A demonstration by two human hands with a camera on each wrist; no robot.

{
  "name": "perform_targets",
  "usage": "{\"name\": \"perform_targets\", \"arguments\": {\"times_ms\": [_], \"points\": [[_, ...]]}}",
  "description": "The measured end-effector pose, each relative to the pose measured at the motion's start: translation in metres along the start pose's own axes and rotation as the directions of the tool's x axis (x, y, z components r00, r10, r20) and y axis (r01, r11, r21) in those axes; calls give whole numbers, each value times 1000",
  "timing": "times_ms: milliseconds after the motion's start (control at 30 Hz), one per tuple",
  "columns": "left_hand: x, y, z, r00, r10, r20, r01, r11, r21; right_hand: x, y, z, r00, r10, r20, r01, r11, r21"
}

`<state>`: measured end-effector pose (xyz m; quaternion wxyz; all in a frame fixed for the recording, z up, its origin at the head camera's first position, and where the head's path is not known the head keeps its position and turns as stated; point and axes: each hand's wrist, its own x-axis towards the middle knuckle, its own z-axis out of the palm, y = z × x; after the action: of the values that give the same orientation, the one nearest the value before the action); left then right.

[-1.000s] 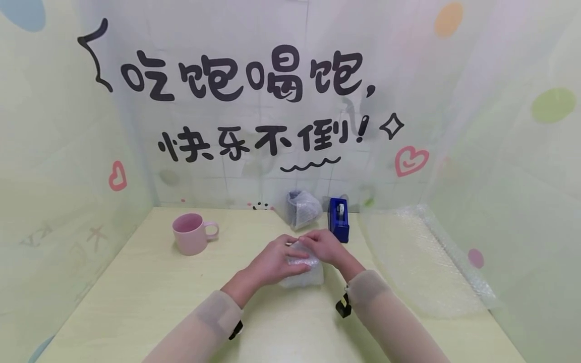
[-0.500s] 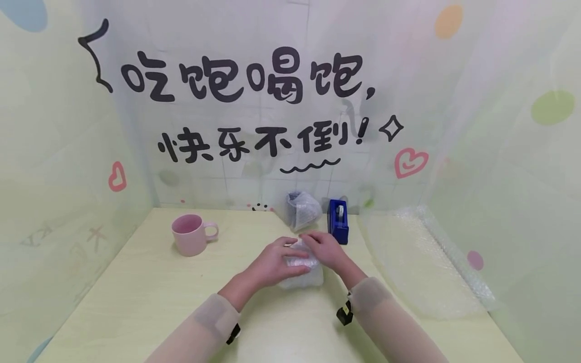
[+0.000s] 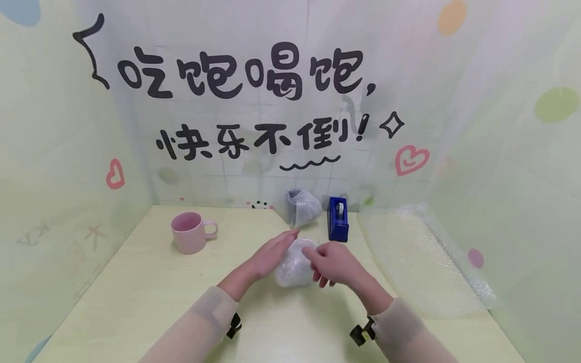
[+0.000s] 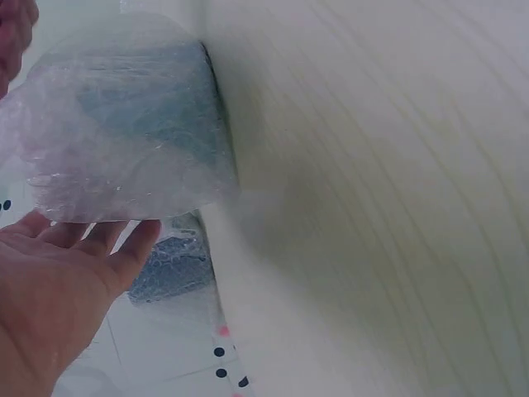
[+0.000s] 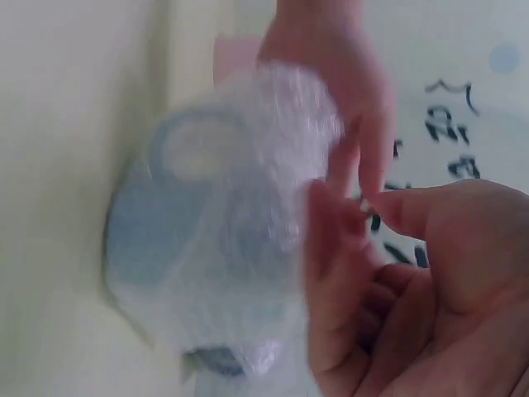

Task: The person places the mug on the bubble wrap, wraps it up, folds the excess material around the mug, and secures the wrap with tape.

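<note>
In the head view a bubble-wrapped mug (image 3: 290, 267) stands mid-table between my hands. Blue walls and a loop handle show through the wrap (image 5: 198, 223) in the right wrist view. My left hand (image 3: 269, 256) lies along the package's left side, fingers straight and together. From the left wrist, its fingertips (image 4: 142, 240) meet the wrap's edge. My right hand (image 3: 338, 263) is at the package's right side, fingers curled and thumb near the index fingertip. That hand (image 5: 430, 281) is blurred at the fingertips, so I cannot tell whether it pinches anything.
Behind the package sits a second bubble-wrapped item (image 3: 306, 207), with a blue tape dispenser (image 3: 338, 220) to its right. A pink mug (image 3: 189, 236) stands at the left. Sheets of bubble wrap (image 3: 422, 272) lie along the right side, by the wall.
My left hand has turned from spread over the package's front to flat along its side. My right hand has drawn back from the top, toward me and to the right, uncovering more wrap.
</note>
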<state>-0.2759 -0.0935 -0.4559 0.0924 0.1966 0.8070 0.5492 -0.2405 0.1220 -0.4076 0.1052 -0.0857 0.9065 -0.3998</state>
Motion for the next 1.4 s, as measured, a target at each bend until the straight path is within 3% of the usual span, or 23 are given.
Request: {"name": "perform_targets", "arguments": {"times_ms": [100, 300, 533, 800, 967, 1100, 1267, 1400], "points": [[1, 0, 0, 1000, -20, -15, 20, 1000, -5, -11, -4, 9, 998, -10, 57, 13, 998, -57], [-4, -5, -2, 992, -31, -125, 40, 997, 69, -14, 2, 21, 999, -22, -40, 18, 993, -117], [-14, -11, -6, 966, -43, -254, 82, 986, 145, -6, 13, 23, 994, -103, -31, 100, 992, -75], [-30, -10, -7, 957, -41, -287, 121, 956, 268, 5, 22, 18, 981, -185, -58, 182, 981, -65], [-36, -11, -4, 954, -41, -296, 128, 951, 280, 9, 26, 16, 975, -212, -63, 208, 976, -62], [-41, -10, -2, 954, -38, -296, 126, 950, 284, 10, 29, 13, 981, -181, -74, 176, 982, -73], [-45, -12, -2, 960, -26, -280, 117, 942, 314, 7, 30, 9, 992, -43, -121, 29, 993, -116], [-43, -14, -2, 952, -28, -303, 125, 944, 305, 10, 29, 11, 990, -7, -142, 1, 999, -48]]}}
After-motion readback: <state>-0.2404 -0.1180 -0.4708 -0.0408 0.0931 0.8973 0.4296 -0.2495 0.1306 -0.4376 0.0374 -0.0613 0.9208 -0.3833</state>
